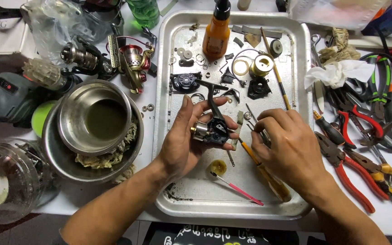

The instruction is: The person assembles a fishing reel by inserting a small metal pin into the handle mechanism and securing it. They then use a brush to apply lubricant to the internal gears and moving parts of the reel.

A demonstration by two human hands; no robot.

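Black metal reel body [212,129], stripped, cradled in left hand [184,140] above steel tray [169,90]; rigid, small, probably greasy, best gripped at frame sides. Right hand [286,149] pinches thin tool [262,134] beside it.

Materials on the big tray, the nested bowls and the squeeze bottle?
Tray: bare metal, likely aluminium or steel; dull silver, scuffed and stained. Bowls: probably stainless steel; brighter, reflective rims. Bottle: orange plastic by its look, with a black cap.

Tray [296,199] front bare; small parts [205,68] crowd back; pliers [355,177] perhaps block right.
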